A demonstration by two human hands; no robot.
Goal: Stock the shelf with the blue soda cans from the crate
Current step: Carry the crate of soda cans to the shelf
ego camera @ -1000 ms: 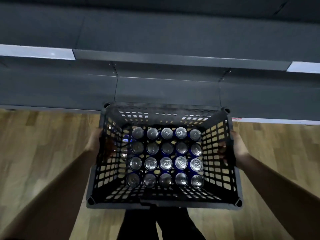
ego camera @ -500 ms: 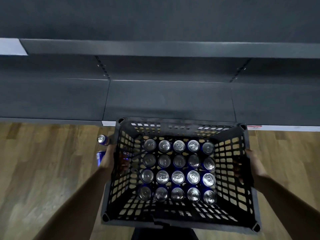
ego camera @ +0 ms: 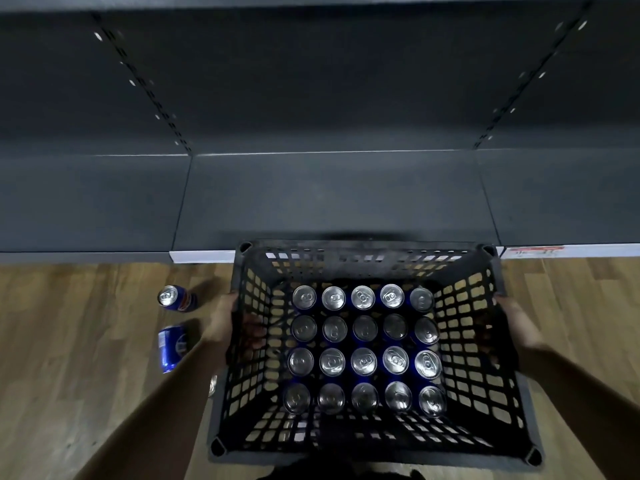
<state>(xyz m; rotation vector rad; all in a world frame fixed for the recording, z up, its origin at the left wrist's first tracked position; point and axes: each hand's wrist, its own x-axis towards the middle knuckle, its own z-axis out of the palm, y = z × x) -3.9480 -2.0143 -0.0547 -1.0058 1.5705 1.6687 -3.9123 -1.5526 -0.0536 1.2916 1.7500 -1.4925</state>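
Gripping the black plastic crate (ego camera: 363,258) by its two side walls, the person keeps it in the lower centre of the frame, its far rim meeting the front edge of the bare dark shelf (ego camera: 329,202). Whether it hangs or rests on the floor I cannot tell. The left hand (ego camera: 225,320) curls its fingers through the lattice of the left wall, and the right hand (ego camera: 512,317) clasps the right wall. Inside, twenty blue soda cans (ego camera: 363,362) stand upright in a tight four-by-five block, silver tops up.

That load looks heavy to me (full cans, by my guess), so a hold on both sides suits it, and the lattice gives the fingers purchase. Each can is stiff but smooth and easily dented. I would take one round its body from above, outer rows first.

At middle left of the frame, an upright can (ego camera: 173,297) and a can on its side (ego camera: 171,346) sit on the wooden floor (ego camera: 69,341), apart from the crate.
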